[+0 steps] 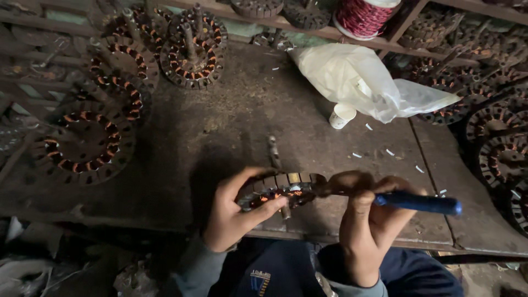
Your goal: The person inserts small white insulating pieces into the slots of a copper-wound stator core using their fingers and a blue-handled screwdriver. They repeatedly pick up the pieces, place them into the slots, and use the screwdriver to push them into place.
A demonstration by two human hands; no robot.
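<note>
The left hand [234, 212] is closed around a round motor core [278, 190] with copper windings, thumb laid across its near face and fingers curled over its far rim; the core is held on edge, tilted, just above the near edge of the workbench [220, 126]. The right hand [368, 225] is clenched on a blue-handled tool [418, 203], the handle sticking out to the right past the fingers. The tool's working end points left toward the core and appears to meet its right rim, though the contact point is dim and cannot be confirmed. Both hands sit close together, low in the frame, over the person's lap and dark blue clothing. On the bench, directly behind the held core, lies a short metal rod [273, 151]. Further back and to the right lies a crumpled white plastic bag [357, 77], with a small white cup [342, 115] touching its lower edge. Small white scraps are scattered on the bench surface to the right of the cup. A stack of similar wound cores [192, 49] stands at the back left of the bench, and a larger one [82, 143] lies flat at the left edge. More cores [495, 148] are piled well apart at the right. A spool of red wire [363, 16] stands on the shelf behind the bag.
</note>
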